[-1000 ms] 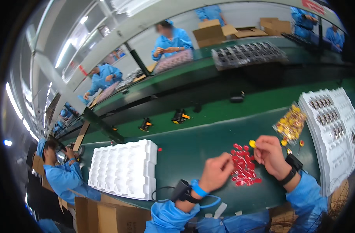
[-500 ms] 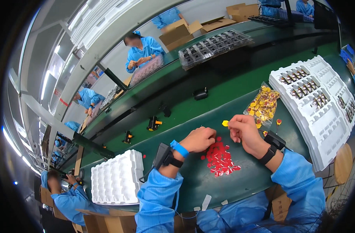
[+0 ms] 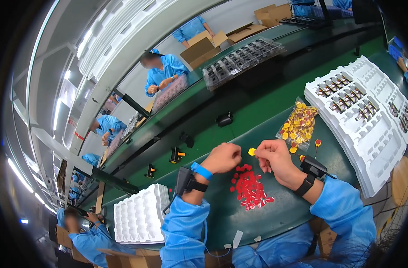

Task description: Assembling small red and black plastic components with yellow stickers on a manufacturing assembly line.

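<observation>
My right hand [image 3: 280, 163] pinches a small yellow piece [image 3: 251, 152] with angular edges between thumb and forefinger, above the green table. To its left, my left hand [image 3: 224, 157] is closed, with thumb and forefinger together near the yellow piece but apart from it. Whatever may be in that pinch is too small to make out. Just below both hands lies a loose heap of small red pieces [image 3: 251, 190], some showing white edges. A clear bag [image 3: 298, 125] of round yellow and red parts lies beyond my right hand, with a few wired parts [image 3: 318, 143] beside it.
White moulded trays [image 3: 353, 120] holding small metal parts are stacked at the right. Another white tray stack [image 3: 140, 215] stands at the left. Black-and-orange parts [image 3: 176, 155] lie on the green conveyor [image 3: 253, 123] ahead. Co-workers in blue sit across the line and at far left.
My left hand has lifted off the red heap and moved up beside the yellow piece. The right hand still holds that piece, a little closer to the left. The whole view has shifted slightly.
</observation>
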`<act>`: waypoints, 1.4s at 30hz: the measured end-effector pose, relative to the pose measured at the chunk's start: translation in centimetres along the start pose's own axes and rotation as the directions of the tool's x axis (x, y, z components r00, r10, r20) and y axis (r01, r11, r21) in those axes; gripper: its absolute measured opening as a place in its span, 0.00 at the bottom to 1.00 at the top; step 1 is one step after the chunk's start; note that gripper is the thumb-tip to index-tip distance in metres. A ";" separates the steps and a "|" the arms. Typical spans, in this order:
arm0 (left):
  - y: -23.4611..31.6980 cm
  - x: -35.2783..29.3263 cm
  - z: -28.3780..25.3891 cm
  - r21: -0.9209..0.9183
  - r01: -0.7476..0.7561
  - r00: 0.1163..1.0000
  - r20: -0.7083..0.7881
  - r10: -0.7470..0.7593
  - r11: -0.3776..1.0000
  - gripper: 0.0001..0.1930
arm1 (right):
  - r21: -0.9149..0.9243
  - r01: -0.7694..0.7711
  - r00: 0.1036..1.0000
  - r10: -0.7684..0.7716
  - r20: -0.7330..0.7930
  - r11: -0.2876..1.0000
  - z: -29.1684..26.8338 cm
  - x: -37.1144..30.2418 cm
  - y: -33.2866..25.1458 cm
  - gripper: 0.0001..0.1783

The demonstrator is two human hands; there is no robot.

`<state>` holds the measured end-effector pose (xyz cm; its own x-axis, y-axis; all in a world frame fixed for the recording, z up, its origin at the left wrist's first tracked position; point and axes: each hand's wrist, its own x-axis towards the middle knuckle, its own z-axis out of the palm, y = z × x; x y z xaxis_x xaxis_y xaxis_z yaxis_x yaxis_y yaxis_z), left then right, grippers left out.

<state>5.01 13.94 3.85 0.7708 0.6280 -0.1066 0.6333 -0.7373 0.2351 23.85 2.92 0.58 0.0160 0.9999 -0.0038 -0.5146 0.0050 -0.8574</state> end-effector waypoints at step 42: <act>9.0 -8.2 5.9 0.396 -0.048 0.754 -0.588 0.293 0.917 0.14 | -0.394 0.079 0.987 -0.126 -0.097 0.916 1.2 -1.0 2.7 0.06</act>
<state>4.81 0.67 1.11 0.7264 0.4035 0.5564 0.5712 -0.8047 -0.1621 21.43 1.98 -1.15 0.1635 0.9850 0.0550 -0.1321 0.0771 -0.9882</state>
